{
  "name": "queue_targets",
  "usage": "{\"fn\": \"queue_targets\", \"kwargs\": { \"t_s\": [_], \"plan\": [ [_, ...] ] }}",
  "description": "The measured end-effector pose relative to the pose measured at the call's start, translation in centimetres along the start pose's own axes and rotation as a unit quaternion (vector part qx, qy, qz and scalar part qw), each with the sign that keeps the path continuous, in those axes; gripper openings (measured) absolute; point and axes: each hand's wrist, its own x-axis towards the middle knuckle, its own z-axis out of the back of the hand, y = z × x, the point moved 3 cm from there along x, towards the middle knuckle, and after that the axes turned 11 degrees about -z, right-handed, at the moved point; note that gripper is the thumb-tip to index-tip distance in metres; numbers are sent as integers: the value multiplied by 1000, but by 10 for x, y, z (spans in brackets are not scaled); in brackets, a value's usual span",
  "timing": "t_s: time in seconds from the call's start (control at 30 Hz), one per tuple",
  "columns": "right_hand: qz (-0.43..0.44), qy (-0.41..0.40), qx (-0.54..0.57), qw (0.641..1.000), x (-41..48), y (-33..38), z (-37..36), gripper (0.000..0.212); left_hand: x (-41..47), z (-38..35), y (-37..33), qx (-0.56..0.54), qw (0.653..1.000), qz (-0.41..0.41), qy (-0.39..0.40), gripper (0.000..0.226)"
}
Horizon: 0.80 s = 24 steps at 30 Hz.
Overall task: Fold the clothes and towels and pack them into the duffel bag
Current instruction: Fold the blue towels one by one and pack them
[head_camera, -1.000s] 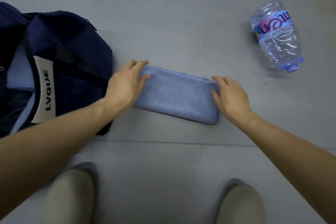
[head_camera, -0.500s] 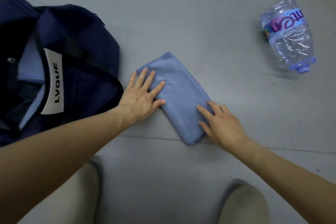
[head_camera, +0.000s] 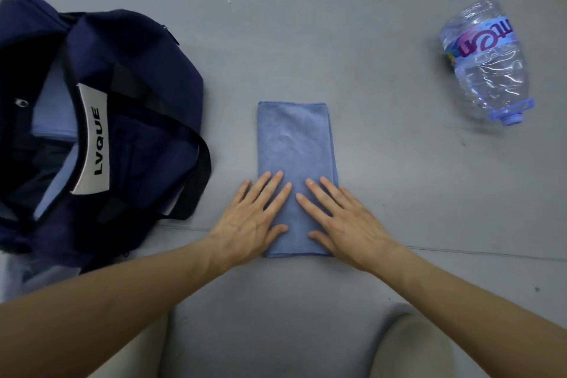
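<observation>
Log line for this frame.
towel: folded, on floor | left hand: flat on towel | right hand: flat on towel | duffel bag: open

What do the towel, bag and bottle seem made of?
Blue towel: likely microfibre, matte, fuzzy nap with stitched edge. Duffel bag: probably woven nylon or polyester, navy, dull, black webbing straps. Bottle: clear thin plastic, glossy, crumpled highlights.

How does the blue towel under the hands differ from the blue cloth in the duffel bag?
The blue towel lies on the floor, folded into a narrow strip; the blue cloth sits inside the duffel bag, mostly hidden. The left hand and right hand press flat on the towel; nothing touches the cloth. Both are light blue.
</observation>
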Motion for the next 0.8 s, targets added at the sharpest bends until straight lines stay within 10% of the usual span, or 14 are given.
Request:
{"fn": "queue_targets", "kwargs": {
  "t_s": [0.33, 0.53, 0.8],
  "plan": [
    [-144, -26, -19, 989, 11, -7, 3, 74, 34, 22, 32, 63, 995, -67, -29, 71],
    [2, -82, 7, 997, -28, 4, -19, 59, -13, 4, 7, 17, 980, -178, -88, 58],
    [-10, -109, 20, 994, -24, 0, -20, 42, -18, -5, 11, -16, 986, -150, -66, 46]
  ]
}}
